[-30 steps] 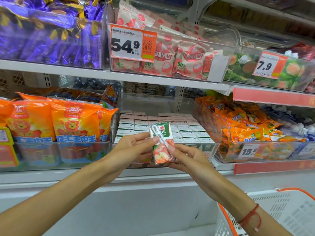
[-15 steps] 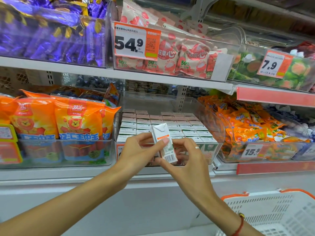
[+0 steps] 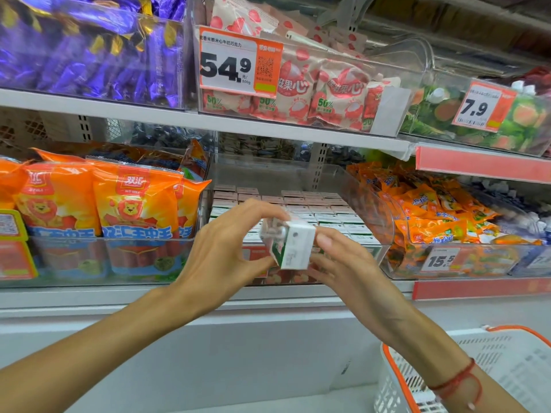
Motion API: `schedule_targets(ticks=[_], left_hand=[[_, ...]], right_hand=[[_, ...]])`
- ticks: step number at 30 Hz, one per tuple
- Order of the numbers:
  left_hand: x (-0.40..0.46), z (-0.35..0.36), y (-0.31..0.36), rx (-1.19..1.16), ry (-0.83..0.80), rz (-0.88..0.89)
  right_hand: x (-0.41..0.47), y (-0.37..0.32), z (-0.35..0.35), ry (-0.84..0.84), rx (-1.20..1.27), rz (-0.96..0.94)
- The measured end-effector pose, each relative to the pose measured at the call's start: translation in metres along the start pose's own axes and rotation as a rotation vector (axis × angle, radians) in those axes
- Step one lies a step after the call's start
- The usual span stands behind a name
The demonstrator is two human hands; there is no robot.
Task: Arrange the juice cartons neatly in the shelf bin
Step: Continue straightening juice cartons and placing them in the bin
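Juice carton [image 3: 290, 244]: tilting between left hand [image 3: 229, 248] and right hand [image 3: 343, 263], both gripping it with curled fingers, in front of clear bin [image 3: 384, 231] holding rows of cartons [image 3: 325, 216].

Both bare forearms reach forward and up, converging in front of the chest. The left hand [image 3: 226, 248] curls its fingers and thumb around the small white-and-green juice carton [image 3: 290, 245], and the right hand [image 3: 343, 263] pinches its other side. A red string bracelet [image 3: 456, 380] circles the right wrist.
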State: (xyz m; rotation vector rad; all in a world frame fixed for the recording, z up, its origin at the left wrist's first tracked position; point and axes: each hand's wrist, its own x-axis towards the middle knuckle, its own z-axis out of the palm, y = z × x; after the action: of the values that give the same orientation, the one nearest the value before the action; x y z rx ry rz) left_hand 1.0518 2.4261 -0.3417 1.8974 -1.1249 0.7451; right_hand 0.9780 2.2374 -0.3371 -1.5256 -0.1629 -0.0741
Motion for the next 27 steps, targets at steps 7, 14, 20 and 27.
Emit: schedule_targets(ticks=[7, 14, 20, 27], left_hand=[[-0.003, 0.003, 0.000, 0.168, -0.018, 0.125], [0.000, 0.000, 0.000, -0.397, -0.269, -0.261], [0.003, 0.001, 0.006, -0.731, -0.323, -0.448], [-0.006, 0.024, 0.019, -0.740, -0.015, -0.661]], right_hand=[[0.001, 0.005, 0.002, 0.126, -0.051, -0.063], [0.002, 0.000, -0.017, 0.025, -0.361, -0.036], [0.001, 0.004, -0.019, -0.159, -0.296, 0.057], [0.010, 0.010, -0.003, 0.340, -0.196, -0.042]])
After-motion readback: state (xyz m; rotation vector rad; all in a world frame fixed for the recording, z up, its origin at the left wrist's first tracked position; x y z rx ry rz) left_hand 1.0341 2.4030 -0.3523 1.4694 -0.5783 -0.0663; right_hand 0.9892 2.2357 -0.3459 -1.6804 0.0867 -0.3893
